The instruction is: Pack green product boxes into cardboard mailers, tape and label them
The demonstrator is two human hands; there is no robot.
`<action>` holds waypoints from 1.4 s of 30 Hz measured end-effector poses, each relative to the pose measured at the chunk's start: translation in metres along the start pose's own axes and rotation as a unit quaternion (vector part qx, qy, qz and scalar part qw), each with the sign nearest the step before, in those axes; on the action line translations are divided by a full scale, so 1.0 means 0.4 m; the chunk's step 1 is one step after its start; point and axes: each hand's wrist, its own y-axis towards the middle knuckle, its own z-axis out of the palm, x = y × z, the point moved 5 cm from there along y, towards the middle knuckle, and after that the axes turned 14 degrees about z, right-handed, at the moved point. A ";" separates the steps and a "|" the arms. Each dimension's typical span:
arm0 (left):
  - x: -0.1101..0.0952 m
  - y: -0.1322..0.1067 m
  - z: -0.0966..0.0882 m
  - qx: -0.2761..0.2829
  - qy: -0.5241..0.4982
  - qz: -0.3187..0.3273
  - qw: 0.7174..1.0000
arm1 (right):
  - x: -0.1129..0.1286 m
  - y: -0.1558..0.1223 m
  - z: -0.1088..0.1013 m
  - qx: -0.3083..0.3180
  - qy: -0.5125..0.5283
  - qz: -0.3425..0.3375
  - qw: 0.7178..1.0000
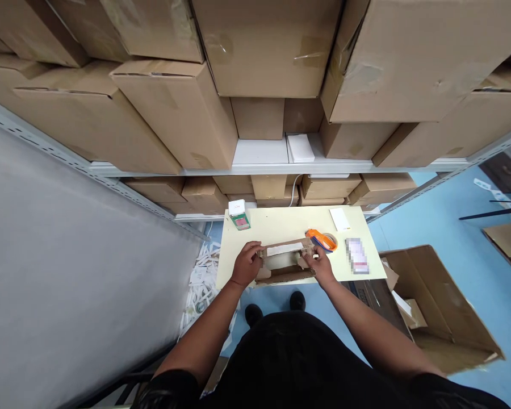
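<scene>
A small open cardboard box point(286, 277) rests at the near edge of the pale yellow table point(272, 221). My left hand point(247, 263) grips its left end, fingers closed on the cardboard. At the opposite end, my right hand point(320, 264) pinches the box near a torn-looking flap. Inside lies something pale and whitish that I cannot make out. A white strip point(284, 249) runs along the far side of the box. Just beyond my right hand lies an orange and blue tape dispenser point(322, 241).
A green and white carton point(239, 216) stands at the table's far left. White paper point(339, 219) and a blurred pinkish item point(357, 256) lie to the right. Shelves of cardboard boxes point(272, 45) rise ahead. A large open carton point(443, 307) sits right; paper scraps point(202, 278) litter the left floor.
</scene>
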 end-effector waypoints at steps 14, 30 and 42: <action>-0.037 -0.094 -0.013 0.089 0.118 0.064 0.987 | 0.011 -0.100 -0.036 0.051 -0.129 -0.199 0.970; -0.075 -0.045 0.067 0.097 0.164 0.090 0.978 | -0.007 -0.047 -0.045 -0.021 -0.149 -0.148 0.977; -0.094 -0.072 0.077 0.106 0.202 0.094 0.969 | -0.101 0.246 -0.108 -0.099 -0.509 -0.099 0.849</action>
